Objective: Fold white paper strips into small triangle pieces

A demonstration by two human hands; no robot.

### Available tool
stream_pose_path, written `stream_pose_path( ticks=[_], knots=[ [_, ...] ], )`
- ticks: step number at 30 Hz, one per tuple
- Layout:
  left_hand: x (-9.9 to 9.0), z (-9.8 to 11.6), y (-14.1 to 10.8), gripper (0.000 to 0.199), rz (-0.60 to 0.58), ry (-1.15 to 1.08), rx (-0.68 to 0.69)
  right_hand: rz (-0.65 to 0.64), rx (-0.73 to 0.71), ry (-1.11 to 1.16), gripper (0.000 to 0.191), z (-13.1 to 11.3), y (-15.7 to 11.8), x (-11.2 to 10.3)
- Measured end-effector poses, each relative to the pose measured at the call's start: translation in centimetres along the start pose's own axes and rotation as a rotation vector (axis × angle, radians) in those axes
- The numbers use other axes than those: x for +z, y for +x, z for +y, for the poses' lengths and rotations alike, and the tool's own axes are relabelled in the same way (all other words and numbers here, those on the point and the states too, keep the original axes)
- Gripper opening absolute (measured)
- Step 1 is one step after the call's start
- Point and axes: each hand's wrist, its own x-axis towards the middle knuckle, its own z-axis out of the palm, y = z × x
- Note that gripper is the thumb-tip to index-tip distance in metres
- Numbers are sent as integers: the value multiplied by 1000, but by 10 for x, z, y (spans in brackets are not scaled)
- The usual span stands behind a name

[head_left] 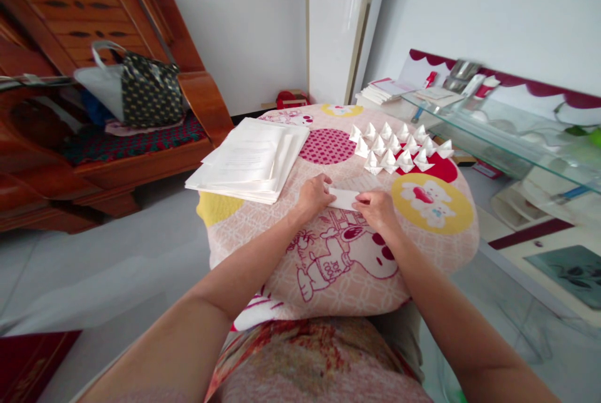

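Left of centre, the paper stack (248,156) lies on the counter (256,218), likely for easy reach. Mid-frame, my left grip (315,195) and right grip (376,209) clamp opposite ends of a paper strip (344,199), probably steadying it; rightward, paper boats (389,162) stand grouped, seemingly out of the way.

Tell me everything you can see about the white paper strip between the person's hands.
The white paper strip is narrow, flat-looking and roughly oblong, apparently folded paper; its layers can't be counted. It lies crosswise in front of the person, low over the patterned tablecloth, nearer than the rows of paper boats. The left hand holds one end, and the right hand pinches the other. Whether the faint patch just beyond belongs to it is unclear.
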Motion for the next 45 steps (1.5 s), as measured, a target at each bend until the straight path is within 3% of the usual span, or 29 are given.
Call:
stream_pose_path(
  ticks=[18,35,45],
  knots=[
    [2,0,4,37,13,5,-39,-6,8,-5,13,1,0,-2],
    [2,-2,7,37,13,37,-31,-36,-7,-154,17,-2,5,1],
    [7,-2,2,31,39,114,100,-84,2,-211,20,-8,6,-3]
  ],
)
